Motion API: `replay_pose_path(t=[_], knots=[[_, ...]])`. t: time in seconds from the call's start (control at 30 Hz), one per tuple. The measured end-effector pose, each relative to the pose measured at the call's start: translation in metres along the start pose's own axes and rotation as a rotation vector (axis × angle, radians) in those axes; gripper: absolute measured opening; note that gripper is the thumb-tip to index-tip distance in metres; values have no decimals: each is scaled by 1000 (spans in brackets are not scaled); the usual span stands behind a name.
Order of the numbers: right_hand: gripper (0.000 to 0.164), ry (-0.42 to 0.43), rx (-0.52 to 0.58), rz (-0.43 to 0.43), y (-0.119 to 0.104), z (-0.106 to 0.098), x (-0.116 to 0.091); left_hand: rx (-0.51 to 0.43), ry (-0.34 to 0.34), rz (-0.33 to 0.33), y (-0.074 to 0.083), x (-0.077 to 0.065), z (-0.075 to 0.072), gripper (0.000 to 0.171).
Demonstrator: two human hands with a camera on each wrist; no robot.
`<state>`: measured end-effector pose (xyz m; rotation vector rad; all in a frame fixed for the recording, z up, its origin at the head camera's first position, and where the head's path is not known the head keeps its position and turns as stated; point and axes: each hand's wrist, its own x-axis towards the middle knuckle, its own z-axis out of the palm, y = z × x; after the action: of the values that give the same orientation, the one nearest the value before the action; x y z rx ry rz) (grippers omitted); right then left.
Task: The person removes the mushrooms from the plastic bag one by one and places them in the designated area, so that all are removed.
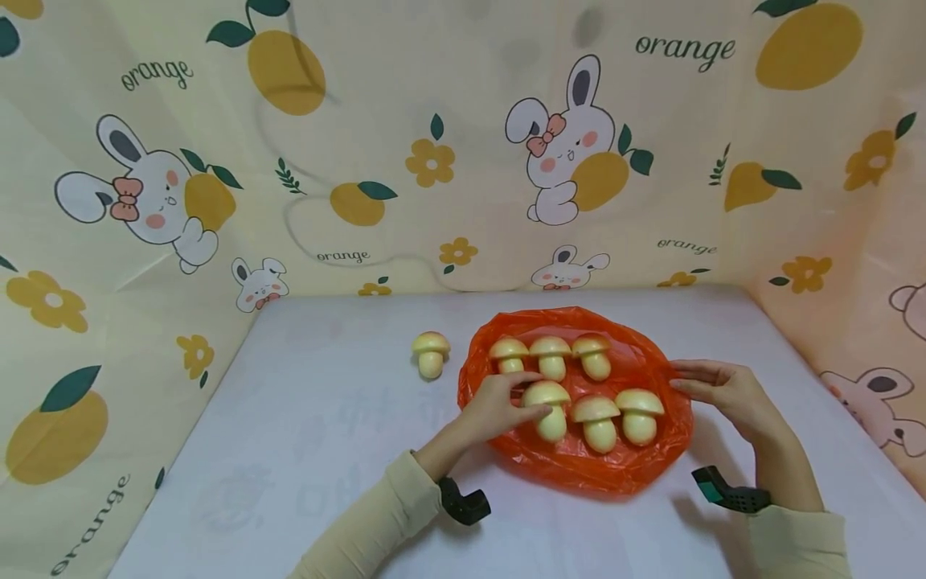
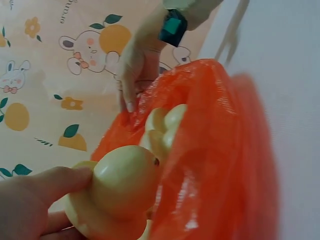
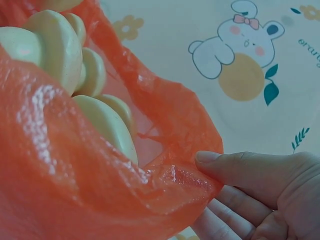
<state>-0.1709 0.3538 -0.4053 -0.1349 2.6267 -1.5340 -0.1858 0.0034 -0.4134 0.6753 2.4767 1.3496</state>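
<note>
A red plastic bag (image 1: 586, 476) lies spread open on the table with several pale yellow toy mushrooms in it, set in two rows. My left hand (image 1: 499, 412) reaches over the bag's left rim and grips the front-left toy mushroom (image 1: 553, 422) between thumb and fingers. In the left wrist view, that mushroom (image 2: 125, 180) shows close up, its far fingers partly hidden. On the other side, my right hand (image 1: 731, 394) pinches the bag's right rim; the right wrist view shows its thumb (image 3: 240, 167) over the red film and the fingers behind.
One more toy mushroom (image 1: 431, 356) stands on the white table (image 1: 304, 434), just left of the bag. A cloth backdrop (image 1: 434, 96) printed with rabbits and oranges rises behind the table and along both sides.
</note>
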Motion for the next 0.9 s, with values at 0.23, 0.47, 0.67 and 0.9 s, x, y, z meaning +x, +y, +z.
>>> replay_pose_path(t=[0.23,0.47,0.67,0.9], knots=[[39,-1,12,-11,1,-1,1,-37,38,6,4,0,-11,51],[35,1,26,-16,0,-1,-1,-97,61,61,7,-1,-26,50],[28,2,54,-37,-1,-2,-1,-91,85,96,9,-2,-36,48],[27,-1,56,-47,0,-1,-2,-118,81,78,10,-5,-46,48]])
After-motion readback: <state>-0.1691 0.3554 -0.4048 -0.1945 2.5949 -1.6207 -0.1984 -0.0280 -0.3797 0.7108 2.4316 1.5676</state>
